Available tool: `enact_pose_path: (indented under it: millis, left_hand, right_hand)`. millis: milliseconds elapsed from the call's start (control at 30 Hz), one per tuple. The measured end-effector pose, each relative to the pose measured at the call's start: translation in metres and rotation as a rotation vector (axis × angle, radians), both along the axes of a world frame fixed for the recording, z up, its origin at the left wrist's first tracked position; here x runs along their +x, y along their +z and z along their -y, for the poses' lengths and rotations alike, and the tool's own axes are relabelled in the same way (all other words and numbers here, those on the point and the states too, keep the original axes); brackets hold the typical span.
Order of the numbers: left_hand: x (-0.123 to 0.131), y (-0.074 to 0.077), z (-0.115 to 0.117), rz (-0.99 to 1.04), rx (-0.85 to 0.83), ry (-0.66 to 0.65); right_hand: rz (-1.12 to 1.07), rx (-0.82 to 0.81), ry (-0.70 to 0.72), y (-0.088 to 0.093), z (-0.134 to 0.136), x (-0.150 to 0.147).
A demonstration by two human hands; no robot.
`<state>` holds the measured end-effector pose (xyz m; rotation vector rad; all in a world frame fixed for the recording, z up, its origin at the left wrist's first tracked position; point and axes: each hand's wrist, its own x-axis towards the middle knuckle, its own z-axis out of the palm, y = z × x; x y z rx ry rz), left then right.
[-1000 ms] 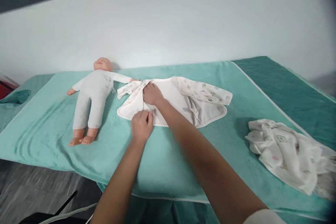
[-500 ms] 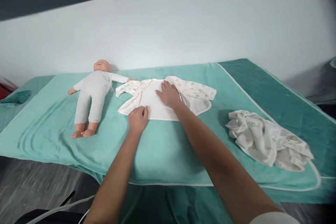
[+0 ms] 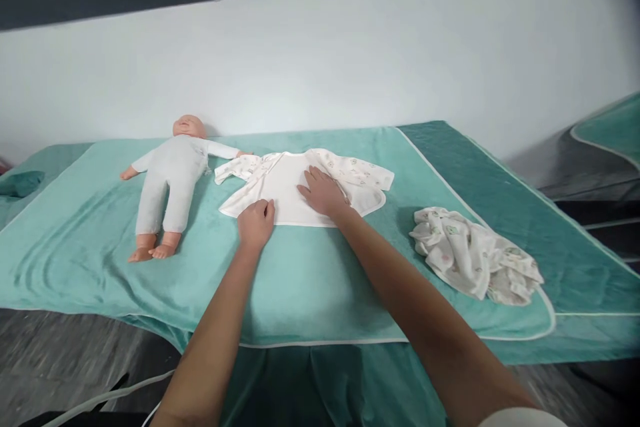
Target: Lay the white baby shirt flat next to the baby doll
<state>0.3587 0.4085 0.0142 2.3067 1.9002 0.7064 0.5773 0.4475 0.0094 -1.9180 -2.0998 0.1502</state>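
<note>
On a teal towel-covered table [image 3: 320, 293], the left hand [image 3: 255, 223] pins the hem and the right hand [image 3: 323, 191], fingers spread, flattens a small white baby garment [image 3: 287, 188] near the far edge beside a baby doll [image 3: 167, 177]; smoothing seems underway, needing outward strokes next.

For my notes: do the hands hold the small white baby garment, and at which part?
Nothing is gripped. The left hand presses the white printed baby garment at its near hem; the right hand lies flat on its middle.

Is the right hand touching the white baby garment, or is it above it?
Touching. The head view shows the right hand lying flat, palm down, on the white baby garment, with no gap or shadow beneath the fingers.
</note>
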Motion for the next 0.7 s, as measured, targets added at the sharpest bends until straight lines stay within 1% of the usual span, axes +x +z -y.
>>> enact_pose_path:
  millis: [67, 100, 167, 233, 267, 333, 400, 467, 500, 533, 567, 633, 700]
  left_hand:
    - [0.0, -0.001, 0.0, 0.001, 0.008, -0.003]
    - [0.0, -0.002, -0.001, 0.003, 0.011, -0.003]
    - [-0.001, -0.003, -0.001, 0.008, 0.01, 0.002]
    - [-0.001, -0.003, -0.001, 0.012, 0.004, 0.006]
    - [-0.001, -0.003, -0.001, 0.013, 0.002, 0.007]
    - [0.0, -0.001, -0.001, 0.018, -0.001, 0.01]
    - [0.0, 0.0, -0.001, 0.023, -0.007, 0.014]
    - [0.0, 0.002, 0.0, 0.024, -0.017, 0.02]
    - [0.0, 0.002, 0.0, 0.025, -0.022, 0.022]
    - [0.0, 0.002, 0.0, 0.025, -0.024, 0.024]
    - [0.0, 0.003, 0.0, 0.026, -0.024, 0.026]
    - [0.0, 0.002, 0.0, 0.031, -0.02, 0.026]
    - [0.0, 0.002, 0.0, 0.037, -0.019, 0.029]
  right_hand:
    - [-0.051, 0.107, 0.042, 0.0, 0.02, 0.013]
    - [-0.089, 0.199, 0.013, -0.001, 0.029, 0.024]
    - [-0.16, 0.388, -0.146, -0.004, 0.046, 0.055]
    - [-0.216, 0.489, -0.376, -0.009, 0.055, 0.09]
    - [-0.234, 0.487, -0.496, -0.011, 0.057, 0.107]
    - [-0.254, 0.402, -0.693, -0.015, 0.055, 0.134]
    - [-0.261, 0.25, -0.789, -0.016, 0.049, 0.15]
    - [-0.266, 0.114, -0.792, -0.015, 0.041, 0.159]
    - [-0.27, 0.084, -0.778, -0.014, 0.037, 0.162]
    - [-0.274, 0.09, -0.764, -0.013, 0.032, 0.166]
    - [-0.273, 0.134, -0.754, -0.013, 0.028, 0.171]
    - [-0.243, 0.3, -0.741, -0.014, 0.02, 0.182]
    - [-0.183, 0.437, -0.67, -0.016, 0.015, 0.192]
